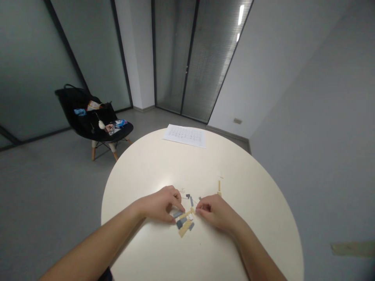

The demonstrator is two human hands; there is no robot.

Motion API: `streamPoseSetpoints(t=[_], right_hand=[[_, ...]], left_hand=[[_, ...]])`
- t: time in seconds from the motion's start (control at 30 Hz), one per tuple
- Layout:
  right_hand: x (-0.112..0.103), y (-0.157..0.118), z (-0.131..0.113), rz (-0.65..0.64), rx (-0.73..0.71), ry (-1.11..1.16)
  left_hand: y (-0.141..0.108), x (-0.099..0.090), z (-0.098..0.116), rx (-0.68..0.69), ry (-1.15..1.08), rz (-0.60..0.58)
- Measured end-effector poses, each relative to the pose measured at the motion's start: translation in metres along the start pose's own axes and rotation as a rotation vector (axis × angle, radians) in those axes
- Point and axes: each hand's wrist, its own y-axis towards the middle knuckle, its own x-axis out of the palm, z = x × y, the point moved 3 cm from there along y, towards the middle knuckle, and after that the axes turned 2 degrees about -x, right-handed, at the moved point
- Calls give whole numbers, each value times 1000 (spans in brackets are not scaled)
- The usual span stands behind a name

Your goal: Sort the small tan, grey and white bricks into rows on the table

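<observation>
the right hand (215, 212) is pinching, thumb and forefinger closed on the end of a long tan plastic brick (187, 214). the left hand (159, 205) is curved downward, its fingertips (179, 203) just beside the same bricks; i cannot tell whether they grip anything. tan and slate grey toy bricks (183, 224) lie in a low, loose cluster between the hands, on the near side of the desk. a few dark grey pieces (190, 199) sit just ahead, and a thin tan strip (219, 188) lies off to the right. the round cream desk (140, 183) also carries a printed sheet of paper (184, 136) at its far side. beyond it, a black chair (114, 130) with wooden legs holds a black bag (88, 117) and small loose items, on a grey floor (43, 195) before frosted glass partitions (99, 58).
</observation>
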Motion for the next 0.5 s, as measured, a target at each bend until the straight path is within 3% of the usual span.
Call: streamPoseSetpoints(t=[0.13,0.33,0.5], right_hand=[[1,-2,6,-35,35,39],[-4,-5,2,-49,22,56],[-6,-6,-22,115,-104,-41]], left_hand=[[3,0,-1,-22,-3,14],[3,4,-5,-118,-164,142],[3,12,-11,-199,-450,284]])
